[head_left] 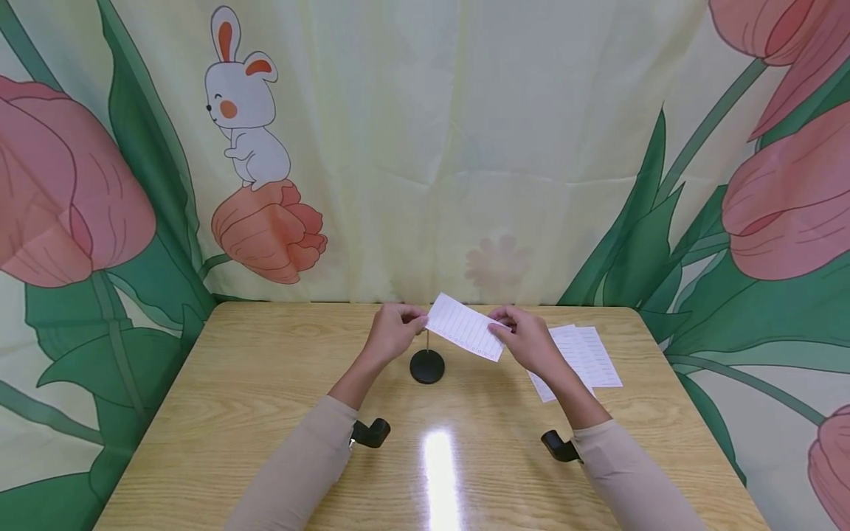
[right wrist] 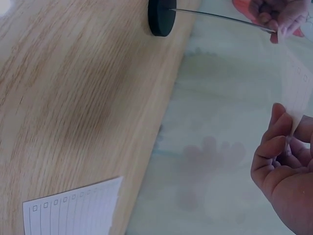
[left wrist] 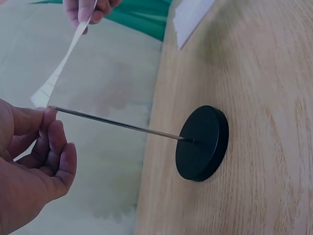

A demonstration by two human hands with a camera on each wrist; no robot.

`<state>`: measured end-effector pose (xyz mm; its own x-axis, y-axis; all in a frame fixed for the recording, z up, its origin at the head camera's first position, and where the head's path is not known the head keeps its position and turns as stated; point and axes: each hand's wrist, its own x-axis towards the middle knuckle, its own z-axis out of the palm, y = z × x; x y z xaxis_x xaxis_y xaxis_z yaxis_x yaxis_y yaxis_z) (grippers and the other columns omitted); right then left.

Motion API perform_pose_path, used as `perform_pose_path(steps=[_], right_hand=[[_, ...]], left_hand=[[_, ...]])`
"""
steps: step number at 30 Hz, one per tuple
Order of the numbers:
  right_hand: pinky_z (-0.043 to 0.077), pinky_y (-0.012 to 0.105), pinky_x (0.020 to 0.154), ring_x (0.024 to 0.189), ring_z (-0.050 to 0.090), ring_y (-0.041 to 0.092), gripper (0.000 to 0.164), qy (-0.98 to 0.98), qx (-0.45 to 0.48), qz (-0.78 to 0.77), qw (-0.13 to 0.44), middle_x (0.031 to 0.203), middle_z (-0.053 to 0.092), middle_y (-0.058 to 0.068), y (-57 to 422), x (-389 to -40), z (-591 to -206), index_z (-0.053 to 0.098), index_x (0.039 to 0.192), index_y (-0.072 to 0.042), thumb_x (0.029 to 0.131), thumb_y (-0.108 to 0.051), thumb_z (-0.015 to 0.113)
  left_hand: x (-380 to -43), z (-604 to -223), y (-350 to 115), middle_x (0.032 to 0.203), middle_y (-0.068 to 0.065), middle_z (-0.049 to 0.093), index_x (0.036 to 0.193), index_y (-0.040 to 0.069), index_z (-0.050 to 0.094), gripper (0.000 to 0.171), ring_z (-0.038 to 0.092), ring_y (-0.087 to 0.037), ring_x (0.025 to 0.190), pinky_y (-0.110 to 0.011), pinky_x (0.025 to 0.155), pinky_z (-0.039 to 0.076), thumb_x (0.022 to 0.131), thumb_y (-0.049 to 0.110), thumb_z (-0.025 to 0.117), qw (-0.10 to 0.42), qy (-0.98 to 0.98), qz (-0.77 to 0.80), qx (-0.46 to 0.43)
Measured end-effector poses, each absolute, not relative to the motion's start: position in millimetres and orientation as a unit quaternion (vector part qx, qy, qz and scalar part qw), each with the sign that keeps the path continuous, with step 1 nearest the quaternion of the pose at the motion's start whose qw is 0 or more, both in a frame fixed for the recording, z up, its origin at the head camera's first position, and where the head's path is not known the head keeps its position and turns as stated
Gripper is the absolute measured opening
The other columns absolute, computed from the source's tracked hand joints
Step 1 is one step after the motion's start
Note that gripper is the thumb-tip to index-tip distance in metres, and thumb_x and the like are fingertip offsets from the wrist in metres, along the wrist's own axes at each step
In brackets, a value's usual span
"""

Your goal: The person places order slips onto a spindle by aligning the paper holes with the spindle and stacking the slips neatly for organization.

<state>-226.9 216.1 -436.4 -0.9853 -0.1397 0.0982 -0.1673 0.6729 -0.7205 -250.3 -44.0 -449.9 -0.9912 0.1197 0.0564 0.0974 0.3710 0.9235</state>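
Note:
A lined paper slip (head_left: 465, 327) with a row of small checkboxes is held up between both hands. My left hand (head_left: 392, 330) pinches its left end between thumb and fingers, right at the tip of an upright metal spike (left wrist: 117, 123). That spike rises from a round black base (head_left: 427, 366) on the table. My right hand (head_left: 522, 335) pinches the slip's other end. In the left wrist view the slip looks bent, with its end at the spike's tip. Whether the point has gone through the paper is hidden by the fingers.
To the right, partly behind my right forearm, several similar lined sheets (head_left: 600, 358) lie overlapping on the wooden table (head_left: 265, 398). Behind the table's back edge hangs a curtain (head_left: 398, 147) printed with tulips and a rabbit. Black camera mounts (head_left: 370, 433) sit at both wrists.

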Motion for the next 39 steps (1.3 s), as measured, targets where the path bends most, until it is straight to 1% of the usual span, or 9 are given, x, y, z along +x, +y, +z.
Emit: perform_pose_path(steps=[7,17,24,33,39], right_hand=[[0.052,0.034,0.075,0.092,0.069,0.024,0.019,-0.916,0.081,0.393,0.009,0.102,0.073,0.011,215.7,-226.0,-437.0,0.069,0.118,-0.004,0.101,-0.014,0.066],[0.053,0.034,0.075,0.092,0.070,0.024,0.018,-0.915,0.085,0.395,0.011,0.101,0.074,0.010,216.2,-225.5,-439.9,0.070,0.116,-0.005,0.101,-0.013,0.067],[0.053,0.034,0.076,0.092,0.070,0.024,0.018,-0.917,0.078,0.391,0.012,0.100,0.074,0.010,215.8,-224.2,-441.9,0.071,0.116,-0.005,0.100,-0.013,0.068],[0.053,0.034,0.076,0.090,0.069,0.023,0.019,-0.916,0.076,0.393,0.008,0.100,0.073,0.010,214.7,-221.9,-442.5,0.070,0.117,-0.004,0.101,-0.013,0.067],[0.054,0.036,0.077,0.092,0.070,0.024,0.019,-0.912,0.080,0.403,0.012,0.099,0.074,0.010,214.6,-220.8,-444.9,0.070,0.116,-0.003,0.101,-0.013,0.067]], left_hand=[[-250.2,-450.8,-43.9,0.093,-0.012,0.075,0.103,0.001,0.079,0.013,0.067,-0.019,0.082,-0.026,0.069,0.052,0.098,0.008,0.069,0.021,0.825,0.562,0.056],[-253.0,-450.8,-43.7,0.092,-0.012,0.075,0.100,0.000,0.079,0.012,0.068,-0.017,0.079,-0.025,0.068,0.053,0.098,0.007,0.069,0.037,0.822,0.567,0.043],[-253.1,-450.5,-43.0,0.094,-0.014,0.075,0.102,-0.002,0.078,0.012,0.069,-0.017,0.079,-0.025,0.069,0.054,0.098,0.005,0.069,0.043,0.818,0.572,0.043],[-252.5,-449.9,-42.5,0.093,-0.012,0.075,0.101,0.000,0.078,0.012,0.069,-0.018,0.080,-0.025,0.069,0.054,0.098,0.005,0.069,0.042,0.819,0.570,0.041],[-251.0,-450.1,-43.3,0.092,-0.012,0.075,0.100,0.000,0.079,0.011,0.068,-0.018,0.080,-0.025,0.067,0.052,0.098,0.005,0.069,0.037,0.821,0.569,0.043]])
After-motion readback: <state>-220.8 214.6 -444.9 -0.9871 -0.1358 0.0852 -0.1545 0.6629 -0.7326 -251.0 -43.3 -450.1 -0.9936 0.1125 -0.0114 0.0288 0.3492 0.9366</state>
